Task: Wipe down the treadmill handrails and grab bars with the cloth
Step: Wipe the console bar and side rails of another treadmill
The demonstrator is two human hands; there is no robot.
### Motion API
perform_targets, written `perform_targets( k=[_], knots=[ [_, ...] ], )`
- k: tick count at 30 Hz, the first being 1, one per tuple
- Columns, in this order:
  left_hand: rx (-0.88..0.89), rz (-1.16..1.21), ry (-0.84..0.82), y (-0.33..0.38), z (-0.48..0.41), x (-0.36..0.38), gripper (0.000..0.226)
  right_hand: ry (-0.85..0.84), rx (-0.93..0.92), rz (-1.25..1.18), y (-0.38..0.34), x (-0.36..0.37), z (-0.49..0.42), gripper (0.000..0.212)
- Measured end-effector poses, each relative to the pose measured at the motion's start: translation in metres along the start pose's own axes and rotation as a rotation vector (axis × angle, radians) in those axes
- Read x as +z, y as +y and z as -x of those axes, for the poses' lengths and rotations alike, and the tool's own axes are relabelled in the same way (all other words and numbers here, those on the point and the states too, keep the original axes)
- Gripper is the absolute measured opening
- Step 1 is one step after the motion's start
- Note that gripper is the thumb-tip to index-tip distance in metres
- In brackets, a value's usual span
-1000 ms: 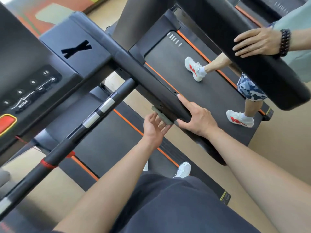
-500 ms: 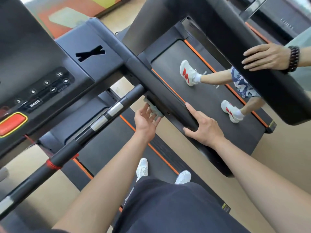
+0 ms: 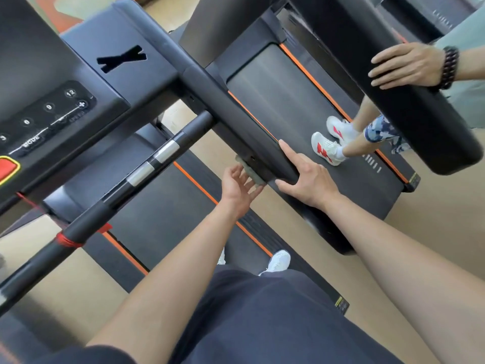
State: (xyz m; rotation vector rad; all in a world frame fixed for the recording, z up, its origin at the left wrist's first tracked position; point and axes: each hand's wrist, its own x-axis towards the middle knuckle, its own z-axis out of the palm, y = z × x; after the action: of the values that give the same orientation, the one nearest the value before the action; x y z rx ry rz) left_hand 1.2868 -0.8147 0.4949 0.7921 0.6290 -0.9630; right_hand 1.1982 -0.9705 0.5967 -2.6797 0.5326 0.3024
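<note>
A smooth tan gym floor (image 3: 433, 232) is seen beneath the machines and is lit more brightly in the narrow gaps between them. A neighbouring black treadmill belt edged with orange stripes (image 3: 301, 101) is occupied by a person in white-and-red trainers (image 3: 326, 148) and blue patterned shorts (image 3: 380, 130). A red-and-green patch of flooring (image 3: 52, 3) is glimpsed at the top left. Another dark machine (image 3: 433, 14) is partly shown at the top right.

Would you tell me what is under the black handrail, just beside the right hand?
A grey cloth, held against the underside of the handrail by the left hand. The handrail covers part of the cloth.
</note>
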Motion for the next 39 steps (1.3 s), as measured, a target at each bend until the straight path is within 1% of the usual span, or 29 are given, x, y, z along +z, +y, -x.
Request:
perform_targets(
  k=[5, 7, 10, 13, 16, 20, 22, 24, 28, 33, 35, 36, 38, 39],
  knots=[
    [-0.120, -0.069, -0.069, -0.035, 0.018, -0.004, 0.045, -0.046, 0.018, -0.021, 0.002, -0.004, 0.002, 0.092],
    [-0.157, -0.086, -0.088, -0.047, 0.028, -0.002, 0.045, -0.085, 0.031, -0.034, 0.002, -0.006, 0.003, 0.091],
    [-0.218, -0.125, -0.106, -0.065, 0.044, 0.002, 0.044, -0.151, 0.004, -0.118, 0.009, -0.008, 0.012, 0.088],
    [-0.274, -0.177, -0.118, -0.086, 0.056, 0.003, 0.045, -0.128, 0.001, -0.198, 0.032, -0.011, 0.045, 0.083],
    [-0.310, -0.214, -0.129, -0.105, 0.063, 0.007, 0.044, -0.089, 0.101, -0.248, 0.066, -0.010, 0.085, 0.080],
    [-0.343, -0.246, -0.114, -0.131, 0.067, 0.017, 0.049, -0.121, 0.308, -0.338, 0.108, -0.003, 0.124, 0.068],
    [-0.362, -0.248, -0.086, -0.148, 0.071, 0.026, 0.051, -0.121, 0.352, -0.421, 0.119, 0.001, 0.139, 0.061],
    [-0.376, -0.239, -0.052, -0.162, 0.080, 0.035, 0.050, -0.080, 0.343, -0.488, 0.120, 0.007, 0.149, 0.057],
    [-0.392, -0.248, -0.002, -0.191, 0.101, 0.051, 0.039, -0.021, 0.330, -0.524, 0.114, 0.011, 0.154, 0.054],
    [-0.311, -0.401, 0.021, -0.204, 0.120, 0.063, 0.034, -0.020, 0.279, -0.563, 0.114, 0.008, 0.159, 0.053],
    [-0.266, -0.451, -0.006, -0.201, 0.129, 0.065, 0.026, 0.003, 0.269, -0.614, 0.114, 0.008, 0.164, 0.053],
    [-0.246, -0.474, -0.024, -0.196, 0.135, 0.066, 0.019, 0.045, 0.268, -0.651, 0.113, 0.007, 0.168, 0.052],
    [-0.196, -0.514, -0.065, -0.186, 0.145, 0.069, 0.009, 0.195, 0.279, -0.689, 0.109, 0.009, 0.183, 0.045],
    [-0.167, -0.533, -0.098, -0.180, 0.150, 0.071, 0.008, 0.275, 0.289, -0.703, 0.107, 0.010, 0.192, 0.040]
  ],
)
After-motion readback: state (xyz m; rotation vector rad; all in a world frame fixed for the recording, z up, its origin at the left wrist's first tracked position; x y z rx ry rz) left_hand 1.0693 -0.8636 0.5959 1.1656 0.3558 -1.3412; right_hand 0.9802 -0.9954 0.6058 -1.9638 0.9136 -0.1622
